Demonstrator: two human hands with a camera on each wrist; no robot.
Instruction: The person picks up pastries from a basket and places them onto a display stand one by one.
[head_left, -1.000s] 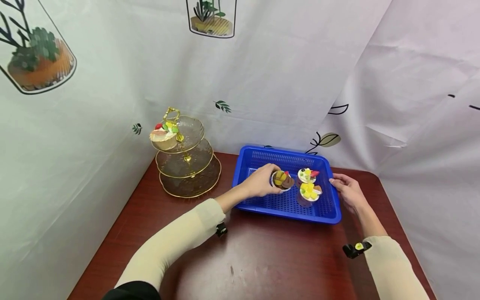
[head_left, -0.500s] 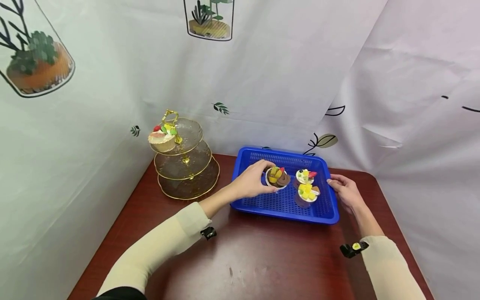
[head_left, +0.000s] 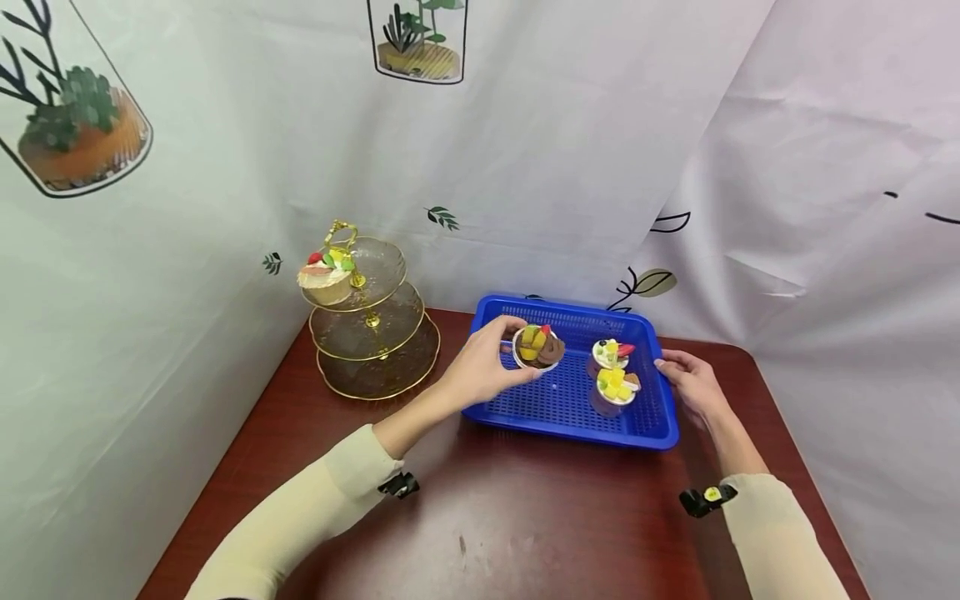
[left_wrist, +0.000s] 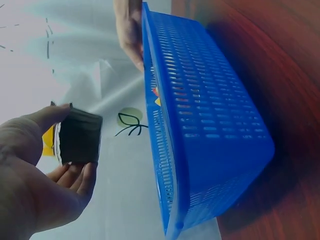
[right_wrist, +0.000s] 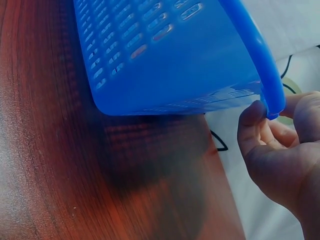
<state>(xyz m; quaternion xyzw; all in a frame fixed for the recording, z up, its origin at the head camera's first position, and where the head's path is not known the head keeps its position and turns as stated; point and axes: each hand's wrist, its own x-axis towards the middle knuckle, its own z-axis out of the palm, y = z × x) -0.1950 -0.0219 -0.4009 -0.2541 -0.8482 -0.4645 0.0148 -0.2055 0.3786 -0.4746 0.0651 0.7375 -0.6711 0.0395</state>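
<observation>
My left hand grips a dessert cup topped with chocolate cream, yellow fruit and a red piece. In the left wrist view this cup shows a dark body between thumb and fingers, held above the rim of the blue basket. On the right side of the basket, my right hand pinches the rim; the right wrist view shows thumb and fingers of that hand round the edge. Two more dessert cups stand inside: one with yellow cubes, another with a strawberry behind it.
A three-tier glass cake stand with gold rims and handle stands left of the basket. A fruit-topped tart sits on its top tier. The dark red table meets white printed cloth behind and at the sides.
My left hand has moved left with the chocolate dessert cup, away from the two other cups. The right hand stays on the basket rim.
</observation>
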